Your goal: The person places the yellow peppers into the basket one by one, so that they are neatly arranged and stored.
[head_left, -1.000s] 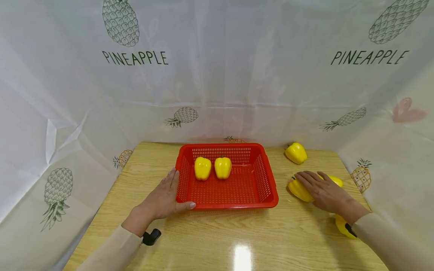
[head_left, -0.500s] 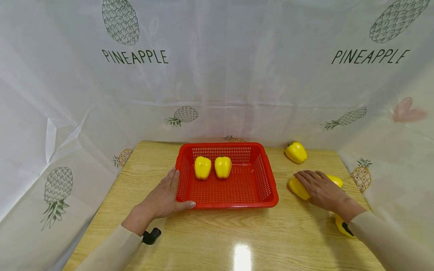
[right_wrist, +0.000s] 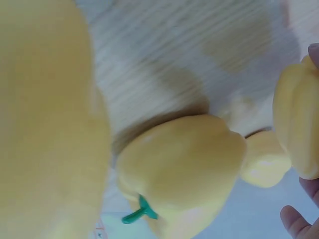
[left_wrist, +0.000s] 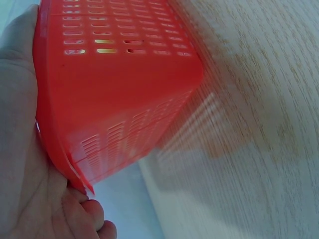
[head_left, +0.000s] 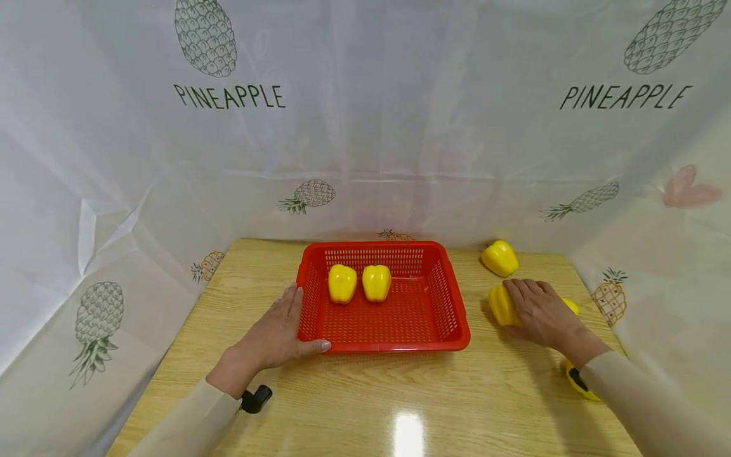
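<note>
In the head view my right hand [head_left: 539,314] holds a yellow bell pepper [head_left: 502,306], fingers over its top. The right wrist view has that pepper [right_wrist: 294,119] at the right edge, between fingertips above and below. Just right of the hand, another yellow pepper [head_left: 571,306] is mostly hidden behind it. My left hand [head_left: 274,333] rests on the near left corner of a red plastic basket [head_left: 388,348], fingers straight along the left rim and thumb on the front rim. Inside the basket stand two yellow peppers, a left one [head_left: 342,284] and a right one [head_left: 376,283].
One yellow pepper [head_left: 499,258] lies at the table's back right. Another [head_left: 582,381] is partly covered by the right forearm. A pepper with a green stem [right_wrist: 184,169] lies mid-frame in the right wrist view. White pineapple-print sheeting [head_left: 377,146] surrounds the wooden table [head_left: 342,406].
My right fingers have closed round the pepper, which has turned and shifted slightly right and away from me. My left hand and the basket have stayed in place.
</note>
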`<action>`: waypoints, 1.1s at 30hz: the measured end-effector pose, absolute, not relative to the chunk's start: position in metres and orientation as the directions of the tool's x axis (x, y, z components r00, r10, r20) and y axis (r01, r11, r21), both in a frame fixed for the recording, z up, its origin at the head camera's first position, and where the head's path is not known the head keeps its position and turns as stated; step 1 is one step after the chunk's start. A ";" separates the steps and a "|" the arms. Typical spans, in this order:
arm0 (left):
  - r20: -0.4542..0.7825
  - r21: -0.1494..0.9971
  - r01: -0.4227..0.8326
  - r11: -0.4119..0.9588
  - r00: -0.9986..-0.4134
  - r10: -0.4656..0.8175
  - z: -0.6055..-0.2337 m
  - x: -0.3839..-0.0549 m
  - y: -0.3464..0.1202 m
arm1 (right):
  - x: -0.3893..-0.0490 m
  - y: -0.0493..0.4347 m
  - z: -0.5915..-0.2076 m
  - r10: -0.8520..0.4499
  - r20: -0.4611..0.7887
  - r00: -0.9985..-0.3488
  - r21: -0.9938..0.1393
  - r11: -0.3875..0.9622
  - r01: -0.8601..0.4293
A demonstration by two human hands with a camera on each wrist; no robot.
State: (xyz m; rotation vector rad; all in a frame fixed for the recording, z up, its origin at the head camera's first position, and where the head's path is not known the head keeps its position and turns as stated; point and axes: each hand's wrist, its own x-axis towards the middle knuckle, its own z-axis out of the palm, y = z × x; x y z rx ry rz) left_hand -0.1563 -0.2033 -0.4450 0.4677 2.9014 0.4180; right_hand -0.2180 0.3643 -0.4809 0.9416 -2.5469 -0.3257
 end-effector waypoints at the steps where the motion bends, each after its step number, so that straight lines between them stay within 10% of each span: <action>1: -0.122 0.299 0.283 0.911 -0.936 0.331 -0.445 -0.156 -0.204 | -0.219 0.363 -0.480 -0.664 0.297 -0.686 0.355 0.744 -0.566; 33: -0.125 0.280 0.285 0.917 -0.936 0.329 -0.444 -0.155 -0.203 | -0.255 0.303 -0.425 -0.660 0.394 -0.640 0.366 0.751 -0.549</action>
